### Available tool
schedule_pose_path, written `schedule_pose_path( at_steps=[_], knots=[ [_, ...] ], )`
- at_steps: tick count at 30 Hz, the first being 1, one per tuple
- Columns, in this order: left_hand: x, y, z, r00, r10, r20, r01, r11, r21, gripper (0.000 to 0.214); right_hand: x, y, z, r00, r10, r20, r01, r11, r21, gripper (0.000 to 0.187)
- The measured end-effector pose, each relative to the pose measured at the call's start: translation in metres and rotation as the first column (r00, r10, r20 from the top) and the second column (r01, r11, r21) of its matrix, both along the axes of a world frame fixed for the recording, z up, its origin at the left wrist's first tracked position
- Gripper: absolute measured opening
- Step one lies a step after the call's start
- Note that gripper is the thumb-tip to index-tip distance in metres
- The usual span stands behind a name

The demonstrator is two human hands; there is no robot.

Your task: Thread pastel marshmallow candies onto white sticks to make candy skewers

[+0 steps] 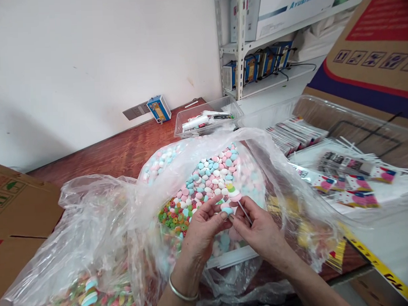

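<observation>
My right hand (pixel 256 225) is closed on a thin white stick (pixel 245 210), with stacked pink, white, green and yellow candy pieces (pixel 233 194) at its upper end. Pinched in my left hand (pixel 203 226) is a light blue round candy (pixel 227 210), beside the stick and close to my right fingertips. Below and beyond both hands, a clear plastic bag (pixel 254 169) holds many pastel candies (pixel 208 175) in pink, blue and white. Small green, red and orange gummy rings (pixel 176 215) lie at the left of that heap.
At front left, another clear bag (pixel 102 219) holds gummy rings, with a finished-looking candy stack (pixel 89 295) on top. Right stands a clear tray (pixel 350 219) of printed packets and white sticks. Behind are a small plastic box (pixel 179 127), cardboard boxes (pixel 22 213) and a shelf (pixel 242 44).
</observation>
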State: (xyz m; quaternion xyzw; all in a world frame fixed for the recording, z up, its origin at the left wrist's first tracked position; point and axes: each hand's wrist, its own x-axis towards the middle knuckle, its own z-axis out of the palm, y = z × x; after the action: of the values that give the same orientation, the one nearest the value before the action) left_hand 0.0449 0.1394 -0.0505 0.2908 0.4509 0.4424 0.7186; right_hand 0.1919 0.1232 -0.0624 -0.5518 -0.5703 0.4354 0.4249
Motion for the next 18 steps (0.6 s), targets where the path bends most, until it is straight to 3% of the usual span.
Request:
schedule_pose_path(
  at_steps=[5,11,15,18],
  knots=[
    [0.0016,-0.0018,0.0022,0.998,-0.008,0.066,0.009,1.0,-0.024,0.035,-0.0007,-0.0008,0.0027,0.991,-0.011,0.13,0.0,0.997,0.082,0.005],
    [-0.0027,-0.0008,-0.0031,0.999,0.034,0.038,-0.031,0.997,-0.076,0.034,0.0038,0.001,-0.0022,0.99,0.088,0.111,-0.103,0.985,0.138,0.013],
    [-0.0011,-0.0031,-0.0046,0.997,0.077,0.017,-0.076,0.995,-0.061,0.032,0.0018,0.003,-0.0027,0.997,0.068,0.024,-0.07,0.994,0.082,0.012],
    [0.0007,-0.007,-0.0047,0.995,0.09,-0.03,-0.09,0.996,0.02,0.033,-0.0011,0.0057,-0.0044,0.996,0.016,-0.086,-0.014,1.0,0.019,0.008]
  ],
)
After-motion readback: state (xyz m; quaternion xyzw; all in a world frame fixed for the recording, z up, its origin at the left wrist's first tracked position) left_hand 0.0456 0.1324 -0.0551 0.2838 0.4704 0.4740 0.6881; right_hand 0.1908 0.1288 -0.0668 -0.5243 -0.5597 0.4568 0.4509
